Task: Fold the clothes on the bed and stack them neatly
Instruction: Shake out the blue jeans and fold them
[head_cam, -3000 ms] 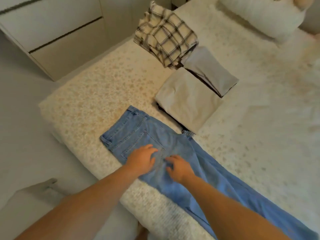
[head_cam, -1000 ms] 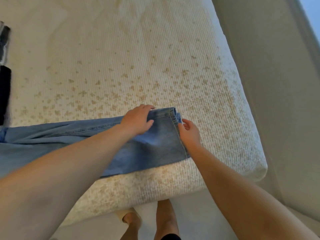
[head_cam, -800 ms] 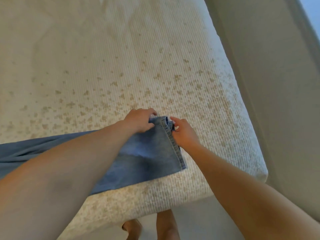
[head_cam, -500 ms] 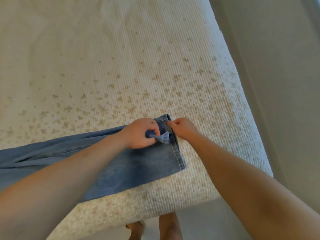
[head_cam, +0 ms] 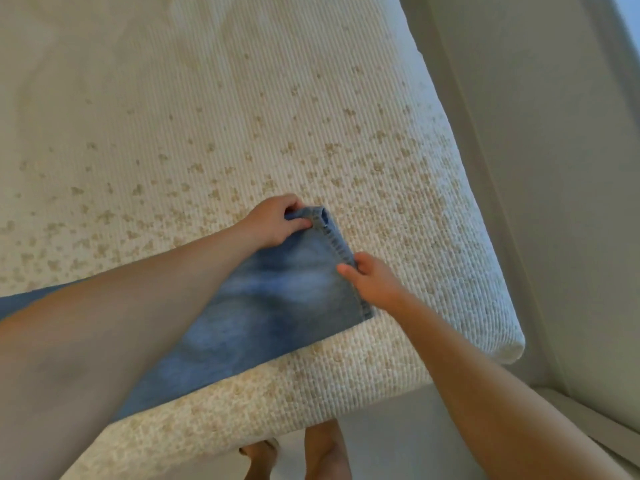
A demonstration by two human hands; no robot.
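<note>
Bed: our cream, tan-speckled quilted bed (head_cam: 311, 116) carries light-blue denim jeans (head_cam: 277, 299).
Left hand (head_cam: 273, 223): pinches far hem corner.
Right hand (head_cam: 374, 282): pinches hem nearer.

Left hand (head_cam: 273, 225) fingers curled, pinching jeans hem (head_cam: 330, 237) at far corner. Right hand (head_cam: 375, 280) pinches same hem nearer. Both forearms extended forward, bare feet (head_cam: 294, 459) below.

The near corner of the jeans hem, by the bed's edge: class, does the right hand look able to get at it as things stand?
Probably yes. The right hand already pinches the jeans hem just above that corner, and nothing lies between them on the bed.
</note>
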